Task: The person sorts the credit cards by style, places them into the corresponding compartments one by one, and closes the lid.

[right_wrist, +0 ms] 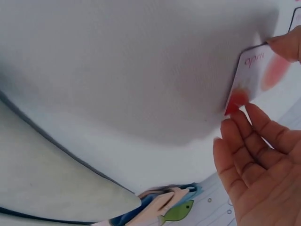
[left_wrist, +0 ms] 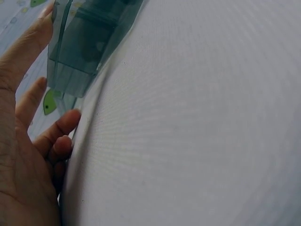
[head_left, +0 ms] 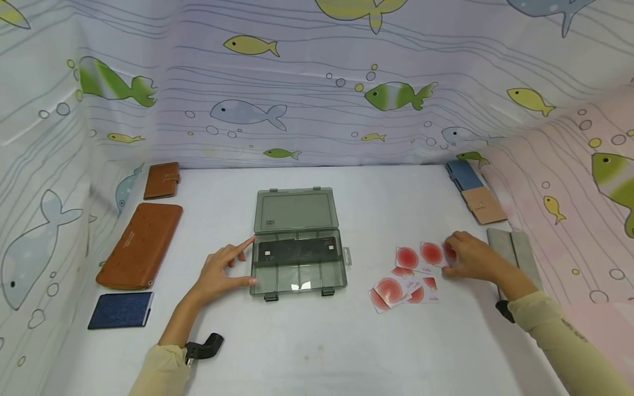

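Note:
In the head view, my left hand (head_left: 220, 273) touches the left edge of a translucent grey-green compartment box (head_left: 327, 280), thumb and index finger spread and fairly straight. Its lid (head_left: 297, 212) is folded back. Black cards (head_left: 297, 251) marked VIP lie across its upper compartments. My right hand (head_left: 470, 257) pinches a white card with red round prints (right_wrist: 251, 75) between thumb and fingertips; the hand partly covers it in the head view. Left of it, several similar cards (head_left: 396, 289) lie overlapping on the table.
At the left lie a small brown wallet (head_left: 162, 180), a long brown wallet (head_left: 141, 246) and a dark blue booklet (head_left: 121, 309). Along the right are a blue wallet (head_left: 464, 175), a tan wallet (head_left: 482, 205) and a grey wallet (head_left: 510, 250). A patterned curtain (head_left: 307, 82) bounds the table.

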The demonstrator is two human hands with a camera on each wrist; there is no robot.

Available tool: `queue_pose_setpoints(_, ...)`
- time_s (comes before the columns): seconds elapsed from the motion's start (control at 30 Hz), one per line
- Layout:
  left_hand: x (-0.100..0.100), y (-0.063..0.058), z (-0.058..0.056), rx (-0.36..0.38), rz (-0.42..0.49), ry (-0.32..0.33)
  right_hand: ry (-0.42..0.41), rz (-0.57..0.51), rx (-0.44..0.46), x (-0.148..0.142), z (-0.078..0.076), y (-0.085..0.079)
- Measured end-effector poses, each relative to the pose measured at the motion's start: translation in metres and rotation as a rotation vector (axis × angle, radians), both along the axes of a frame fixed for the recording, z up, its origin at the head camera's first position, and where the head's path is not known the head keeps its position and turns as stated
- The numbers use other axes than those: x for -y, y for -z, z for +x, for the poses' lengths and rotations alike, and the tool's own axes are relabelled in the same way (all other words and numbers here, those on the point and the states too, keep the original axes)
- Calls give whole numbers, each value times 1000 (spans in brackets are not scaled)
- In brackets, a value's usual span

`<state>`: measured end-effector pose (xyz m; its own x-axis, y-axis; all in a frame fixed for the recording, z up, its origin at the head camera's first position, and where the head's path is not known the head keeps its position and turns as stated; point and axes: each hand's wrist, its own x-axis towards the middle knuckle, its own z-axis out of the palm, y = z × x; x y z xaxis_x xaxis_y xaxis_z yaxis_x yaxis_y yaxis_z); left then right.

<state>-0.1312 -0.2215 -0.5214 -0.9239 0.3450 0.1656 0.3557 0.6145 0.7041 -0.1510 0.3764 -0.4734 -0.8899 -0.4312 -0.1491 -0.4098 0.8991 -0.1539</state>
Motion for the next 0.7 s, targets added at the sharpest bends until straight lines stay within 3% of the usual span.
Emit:
queue_pose_setpoints(0.27, 0, 0, 0, 33, -11, -14, -2, 15, -75, 0, 6, 2)
queue_pose_setpoints(0.5, 1, 3, 0, 20, -13, -15, -50, -91, -166, 13, 5, -1)
queue_pose_setpoints(0.7, 2, 3, 0, 13, -9, -14, -67, -163, -162, 37, 4, -5)
